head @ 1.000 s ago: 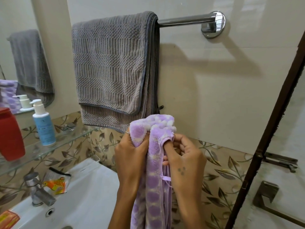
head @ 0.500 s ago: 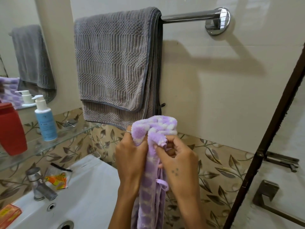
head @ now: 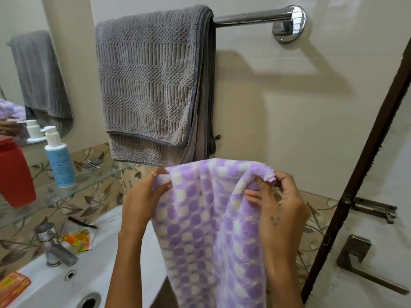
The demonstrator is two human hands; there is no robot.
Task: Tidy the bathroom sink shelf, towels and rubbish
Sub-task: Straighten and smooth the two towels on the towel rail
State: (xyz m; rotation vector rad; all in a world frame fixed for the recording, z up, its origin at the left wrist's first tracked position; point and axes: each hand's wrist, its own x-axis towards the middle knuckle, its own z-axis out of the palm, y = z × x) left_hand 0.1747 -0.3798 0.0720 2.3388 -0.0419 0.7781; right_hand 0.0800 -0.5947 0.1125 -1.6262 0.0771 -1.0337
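A purple and white dotted towel (head: 206, 221) hangs spread between my hands in front of the wall. My left hand (head: 142, 201) pinches its upper left corner and my right hand (head: 278, 210) pinches its upper right corner. Above them a grey towel (head: 151, 85) hangs folded over the left part of a chrome towel bar (head: 251, 17); the right part of the bar is bare. On the white sink (head: 66, 283) lie an orange wrapper (head: 76, 240) behind the tap and an orange box (head: 13, 285) at the left edge.
A glass shelf (head: 93, 182) at the left holds a red bottle (head: 15, 174) and a blue pump bottle (head: 60, 158). A metal tap (head: 55, 247) stands on the sink. A dark door frame (head: 355, 174) runs up the right side. A mirror (head: 22, 74) is at far left.
My hands have moved apart, and the purple towel, bunched between them before, is now stretched out wide along its top edge.
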